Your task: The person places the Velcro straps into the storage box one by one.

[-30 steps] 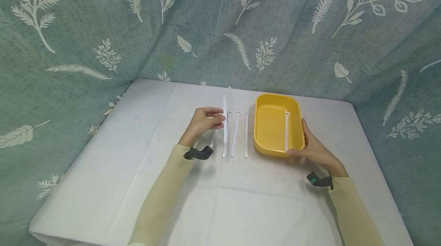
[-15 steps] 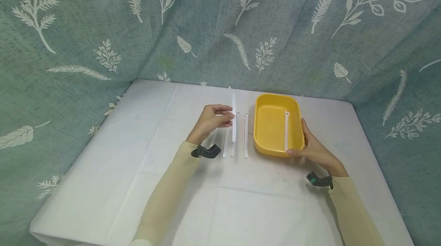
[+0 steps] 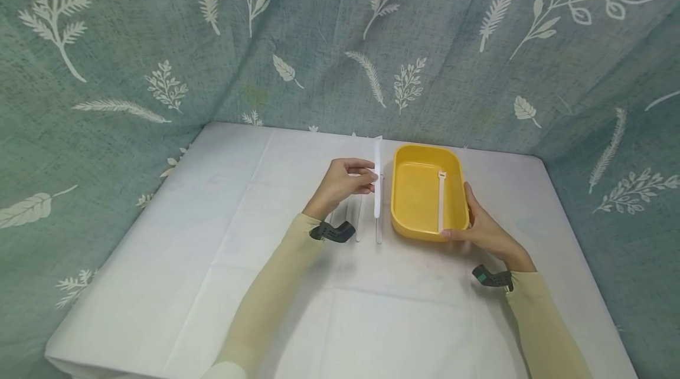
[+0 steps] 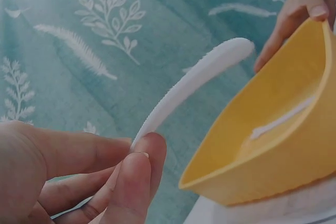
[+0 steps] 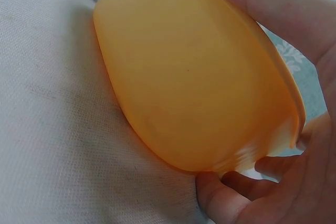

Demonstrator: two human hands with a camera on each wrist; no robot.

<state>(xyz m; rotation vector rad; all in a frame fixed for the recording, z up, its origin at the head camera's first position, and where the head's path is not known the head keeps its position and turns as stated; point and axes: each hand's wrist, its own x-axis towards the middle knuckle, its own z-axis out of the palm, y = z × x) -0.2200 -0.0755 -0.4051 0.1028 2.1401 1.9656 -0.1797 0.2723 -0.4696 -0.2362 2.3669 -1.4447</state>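
Observation:
Between thumb and fingertips my left hand [image 3: 349,181] pinches a white cable tie [image 3: 378,190], a flat strap with a fuzzy edge. In the left wrist view the strap [image 4: 194,82] bends toward a yellow box [image 4: 252,166]. On the table under and beside this hand lie several more white cable ties [image 3: 379,231], partly hidden by it. My right hand [image 3: 489,231] grips the near right corner of the yellow box [image 3: 401,226], thumb at the rim and fingers round the outer wall. One cable tie [image 3: 441,202] with a slotted head lies inside the box along its right side.
A white cloth [image 3: 404,314] covers the table. Behind it hangs a green-blue curtain [image 3: 329,72] with white leaf prints. Dark wrist devices [image 3: 334,231] are strapped over both sleeves.
My left hand has moved to the right with its cable tie, passing over the ties on the table toward the box. The right hand and the box have stayed put.

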